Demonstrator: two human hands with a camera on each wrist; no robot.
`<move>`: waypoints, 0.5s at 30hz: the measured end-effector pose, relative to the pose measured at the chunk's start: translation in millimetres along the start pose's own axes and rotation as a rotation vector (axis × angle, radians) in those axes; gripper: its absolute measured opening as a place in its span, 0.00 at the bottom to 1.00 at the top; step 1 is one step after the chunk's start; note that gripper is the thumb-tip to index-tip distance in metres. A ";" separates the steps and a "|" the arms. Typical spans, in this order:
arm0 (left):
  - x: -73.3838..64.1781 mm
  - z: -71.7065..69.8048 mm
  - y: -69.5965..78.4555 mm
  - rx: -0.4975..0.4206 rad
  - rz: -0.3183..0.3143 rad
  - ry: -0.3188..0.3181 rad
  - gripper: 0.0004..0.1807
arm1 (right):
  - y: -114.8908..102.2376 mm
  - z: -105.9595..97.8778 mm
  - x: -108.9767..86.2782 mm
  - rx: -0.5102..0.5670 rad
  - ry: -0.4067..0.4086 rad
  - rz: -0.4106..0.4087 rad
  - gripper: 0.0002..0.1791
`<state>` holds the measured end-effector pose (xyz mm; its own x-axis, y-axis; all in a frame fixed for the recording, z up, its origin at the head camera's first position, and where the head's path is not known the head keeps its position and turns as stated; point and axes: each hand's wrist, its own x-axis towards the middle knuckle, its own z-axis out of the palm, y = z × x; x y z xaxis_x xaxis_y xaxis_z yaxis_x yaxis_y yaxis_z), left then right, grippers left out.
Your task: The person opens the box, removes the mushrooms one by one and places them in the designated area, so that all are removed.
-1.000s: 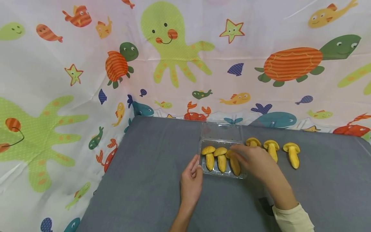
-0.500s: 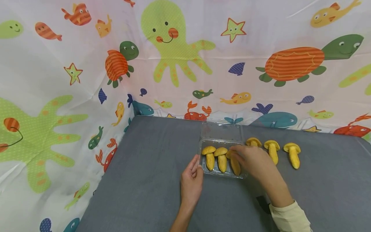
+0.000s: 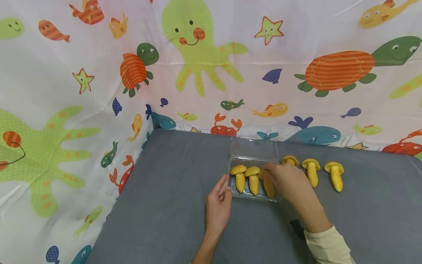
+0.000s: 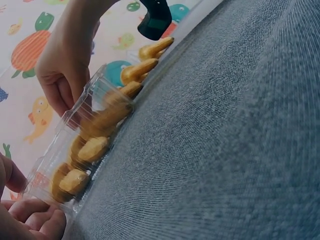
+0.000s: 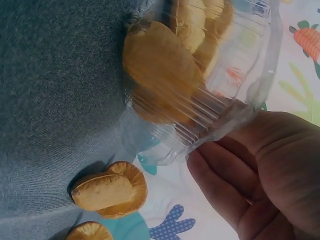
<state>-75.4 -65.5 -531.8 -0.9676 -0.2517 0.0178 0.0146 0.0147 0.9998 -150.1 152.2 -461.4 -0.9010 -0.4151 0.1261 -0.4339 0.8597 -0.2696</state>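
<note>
In the head view, a clear plastic clamshell box (image 3: 252,197) lies open on the grey table, its lid (image 3: 253,148) folded back. My left hand (image 3: 218,211) grips the box's left edge between thumb and fingers. Inside, two yellow toy mushrooms (image 3: 240,181) stand side by side, caps toward the back. A third mushroom (image 3: 269,187), slightly slanted, lies at the right end. My right hand (image 3: 293,183) reaches over the box's right wall and pinches this one near its cap. In the right wrist view, the box wall (image 5: 200,115) partly veils the mushroom and fingertips.
Three more mushrooms (image 3: 335,176) lie in a row right of the box; my right hand partly covers the nearest one (image 3: 290,160). A sea-animal curtain (image 3: 224,62) hangs behind and to the left of the grey cloth-covered table (image 3: 165,205).
The view has tilted down slightly. Both hands keep their places at the box, with the right forearm shifting a little to the left. The mushrooms stay in the same arrangement.
</note>
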 end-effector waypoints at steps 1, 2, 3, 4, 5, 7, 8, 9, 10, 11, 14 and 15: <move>0.3 0.0 0.1 -0.001 0.000 -0.001 0.26 | -0.4 0.2 0.3 -0.004 0.000 0.005 0.11; 0.5 -0.1 0.3 -0.002 0.000 -0.002 0.26 | -0.7 0.5 0.9 -0.004 -0.002 0.008 0.11; 0.7 -0.1 0.5 0.001 0.005 -0.002 0.26 | -0.9 0.7 1.4 -0.003 -0.003 0.009 0.11; 1.0 -0.1 0.6 0.001 0.011 -0.002 0.26 | -1.1 0.9 1.9 -0.002 -0.005 0.010 0.11; 1.2 -0.1 0.7 0.000 0.011 -0.003 0.26 | -1.3 1.0 2.4 -0.001 -0.008 0.010 0.11; 1.3 -0.1 0.6 0.000 0.021 -0.003 0.26 | -1.7 1.8 3.2 -0.001 -0.011 0.011 0.11; 1.3 0.0 0.6 0.000 0.024 -0.005 0.26 | -2.0 2.1 3.4 -0.001 -0.011 0.011 0.11; 1.2 0.1 0.5 0.000 0.028 -0.006 0.26 | -2.0 2.7 3.6 0.000 -0.010 0.011 0.11; 1.2 0.2 0.3 -0.003 0.030 -0.007 0.26 | -2.1 3.4 3.7 0.001 -0.009 0.013 0.12; 1.1 0.2 0.2 -0.004 0.028 -0.007 0.26 | -2.2 4.1 3.7 0.001 -0.008 0.013 0.11; 0.7 -0.1 -0.3 -0.005 0.027 -0.005 0.25 | -3.0 5.7 3.5 0.007 -0.004 0.014 0.11; 0.4 -0.3 -0.7 -0.006 0.027 -0.005 0.25 | -3.1 6.3 3.5 0.010 -0.004 0.016 0.11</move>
<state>-75.8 -65.9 -532.5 -0.9682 -0.2460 0.0443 0.0417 0.0160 0.9990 -151.9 146.2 -466.2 -0.9077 -0.4027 0.1178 -0.4195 0.8632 -0.2809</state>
